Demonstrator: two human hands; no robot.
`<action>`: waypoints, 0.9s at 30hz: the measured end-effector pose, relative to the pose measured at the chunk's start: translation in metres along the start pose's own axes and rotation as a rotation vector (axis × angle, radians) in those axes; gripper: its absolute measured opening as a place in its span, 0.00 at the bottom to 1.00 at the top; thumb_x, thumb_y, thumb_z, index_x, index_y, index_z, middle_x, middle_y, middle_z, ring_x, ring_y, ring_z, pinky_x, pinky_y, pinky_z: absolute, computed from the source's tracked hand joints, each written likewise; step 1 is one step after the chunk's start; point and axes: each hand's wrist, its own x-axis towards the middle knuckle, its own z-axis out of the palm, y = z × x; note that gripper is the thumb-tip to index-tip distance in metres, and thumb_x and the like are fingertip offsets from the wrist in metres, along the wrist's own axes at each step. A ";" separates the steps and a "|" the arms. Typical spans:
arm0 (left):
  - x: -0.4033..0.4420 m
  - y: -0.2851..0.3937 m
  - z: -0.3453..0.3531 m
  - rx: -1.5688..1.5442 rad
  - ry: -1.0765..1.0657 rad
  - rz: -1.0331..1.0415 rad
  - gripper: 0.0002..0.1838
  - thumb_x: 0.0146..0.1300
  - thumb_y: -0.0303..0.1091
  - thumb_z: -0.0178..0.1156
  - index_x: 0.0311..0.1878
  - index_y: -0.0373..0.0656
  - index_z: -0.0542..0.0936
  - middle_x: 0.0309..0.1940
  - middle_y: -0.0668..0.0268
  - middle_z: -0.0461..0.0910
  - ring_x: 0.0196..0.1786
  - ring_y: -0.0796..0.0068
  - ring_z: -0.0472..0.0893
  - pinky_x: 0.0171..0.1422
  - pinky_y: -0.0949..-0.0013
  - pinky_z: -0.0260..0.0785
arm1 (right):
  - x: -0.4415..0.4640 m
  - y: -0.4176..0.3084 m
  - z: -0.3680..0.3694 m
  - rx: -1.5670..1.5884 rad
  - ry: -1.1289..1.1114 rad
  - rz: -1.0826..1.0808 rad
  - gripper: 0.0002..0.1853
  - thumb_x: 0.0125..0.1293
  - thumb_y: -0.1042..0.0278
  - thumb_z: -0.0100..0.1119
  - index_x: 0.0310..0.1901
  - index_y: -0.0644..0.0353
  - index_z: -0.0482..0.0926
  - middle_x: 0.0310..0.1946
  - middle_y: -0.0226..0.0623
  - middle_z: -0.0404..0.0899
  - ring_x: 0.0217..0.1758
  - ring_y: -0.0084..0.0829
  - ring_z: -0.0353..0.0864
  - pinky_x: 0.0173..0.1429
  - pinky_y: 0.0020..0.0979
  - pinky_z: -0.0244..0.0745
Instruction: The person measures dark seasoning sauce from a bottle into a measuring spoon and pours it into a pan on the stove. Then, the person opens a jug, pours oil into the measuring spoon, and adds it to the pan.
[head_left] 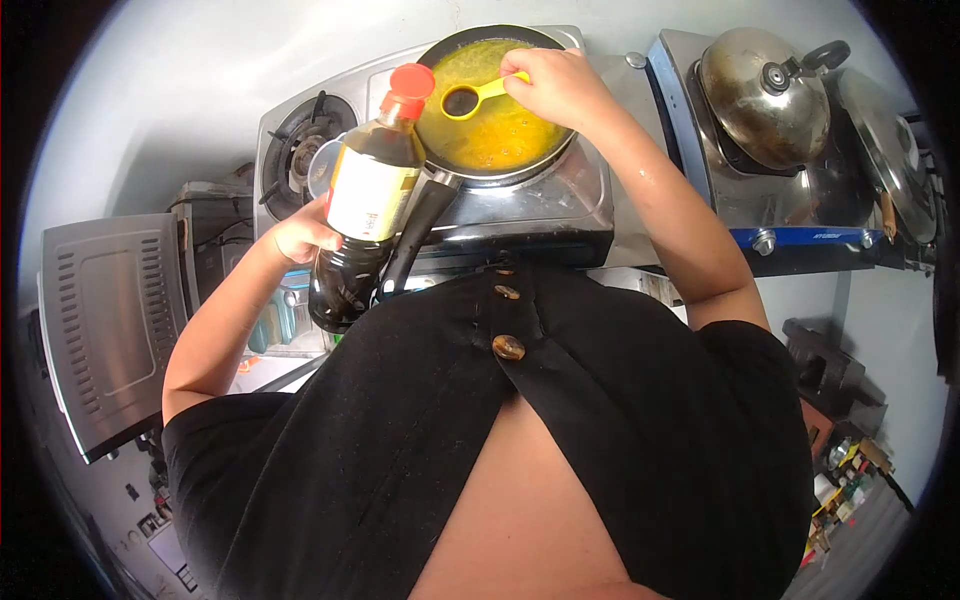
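Note:
My left hand (304, 232) is wrapped round a large bottle of dark sauce (372, 185) with a red cap and a pale label. The bottle stands nearly upright, leaning a little right at the top. Between the fingers of my right hand (562, 88) is the handle of a yellow measuring spoon (482, 92). Dark liquid fills the spoon's round bowl, which is held level over a frying pan (432, 60). Yellow-orange liquid with small bubbles (505, 135) lies in the pan. The pan's black handle (425, 225) points toward me, partly behind the bottle.
The pan sits on a steel gas stove (540, 215), with a bare burner (305, 145) at its left. Behind the bottle shows part of a clear container (325, 168). To the right, a metal kettle (765, 100) rests on a second stove (800, 205), beside a metal lid (890, 150).

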 end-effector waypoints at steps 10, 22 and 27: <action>-0.024 -0.017 -0.001 0.043 0.021 0.136 0.54 0.27 0.33 0.79 0.64 0.36 0.62 0.55 0.60 0.74 0.57 0.68 0.73 0.65 0.64 0.61 | -0.005 -0.001 -0.007 -0.138 0.342 -0.227 0.06 0.50 0.72 0.57 0.31 0.48 0.77 0.32 0.24 0.77 0.41 0.30 0.77 0.49 0.36 0.61; -0.047 -0.033 0.000 0.096 0.084 0.247 0.55 0.25 0.36 0.80 0.63 0.35 0.63 0.54 0.60 0.74 0.56 0.69 0.73 0.63 0.65 0.62 | -0.028 -0.007 -0.026 -0.235 0.583 -0.355 0.07 0.48 0.73 0.63 0.28 0.46 0.79 0.31 0.21 0.75 0.33 0.26 0.76 0.45 0.31 0.62; -0.050 -0.044 -0.002 0.080 0.094 0.308 0.55 0.25 0.36 0.80 0.63 0.35 0.63 0.54 0.60 0.74 0.56 0.69 0.73 0.63 0.65 0.62 | -0.048 0.006 -0.025 -0.193 0.638 -0.231 0.07 0.50 0.75 0.59 0.30 0.49 0.79 0.31 0.25 0.76 0.36 0.30 0.77 0.43 0.34 0.65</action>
